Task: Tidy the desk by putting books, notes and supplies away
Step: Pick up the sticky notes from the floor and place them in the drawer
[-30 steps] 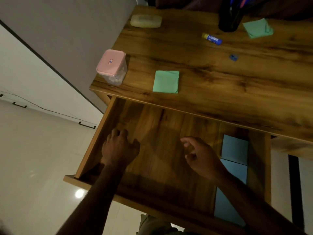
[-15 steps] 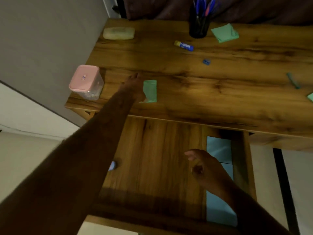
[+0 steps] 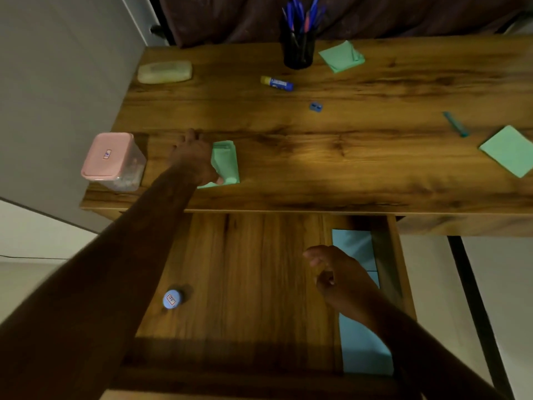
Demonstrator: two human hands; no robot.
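A green note pad (image 3: 226,161) lies near the left front of the wooden desk (image 3: 317,157). My left hand (image 3: 193,157) covers its left half, with the thumb curled under the near edge, which is lifted and bent. My right hand (image 3: 337,272) hovers over the open drawer (image 3: 253,272), fingers loosely apart and holding nothing. A small round blue item (image 3: 172,299) rests in the drawer's left part. Light blue sheets (image 3: 354,246) line its right side.
On the desk are a pink-lidded clear box (image 3: 111,160), a pale case (image 3: 164,72), a glue stick (image 3: 276,83), a blue sharpener (image 3: 315,106), a pen cup (image 3: 298,47), two more green pads (image 3: 341,56) (image 3: 510,150) and a teal pen (image 3: 455,124).
My left hand left the drawer and reached up onto the green note pad, whose near edge now lifts. The round blue item stayed in the drawer. My right hand barely moved.
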